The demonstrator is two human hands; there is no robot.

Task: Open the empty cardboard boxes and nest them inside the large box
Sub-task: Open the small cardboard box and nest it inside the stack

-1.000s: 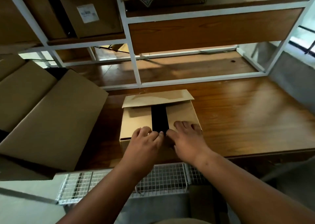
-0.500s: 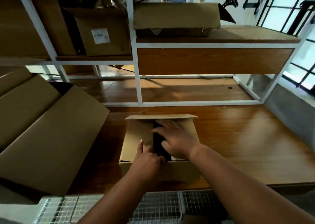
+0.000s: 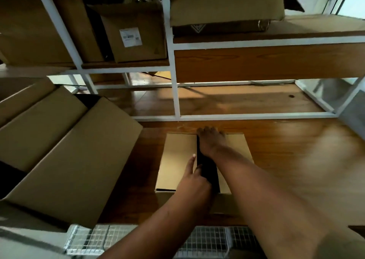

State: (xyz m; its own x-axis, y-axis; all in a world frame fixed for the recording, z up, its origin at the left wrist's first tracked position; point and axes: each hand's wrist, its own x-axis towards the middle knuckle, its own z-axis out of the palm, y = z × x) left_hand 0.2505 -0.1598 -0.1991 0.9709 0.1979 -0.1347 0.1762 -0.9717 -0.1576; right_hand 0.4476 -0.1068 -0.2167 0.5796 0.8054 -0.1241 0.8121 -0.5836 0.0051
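Cardboard, thin and plain brown, makes up the small box (image 3: pixel 203 164), which is set on the wooden surface (image 3: pixel 296 160) near its front edge, just right of the large box (image 3: pixel 65 152) that lies tipped with its flaps spread at the left. A dark gap (image 3: pixel 207 170) is seen running front to back between the two top flaps. The right hand (image 3: pixel 212 140) is laid over the far end of that gap, its fingers bent over the far edge of the box; whether anything is truly gripped there cannot be told. The left hand (image 3: pixel 194 177) is placed at the near end of the gap, one finger stretched flat along the left flap and the rest tucked at the flap's inner edge. The box is judged light and empty, stiff along its creases but easily dented on its panels, and apt to slide on the smooth wood. Hold is best taken on the free inner edges of the flaps, so they can be folded outward.
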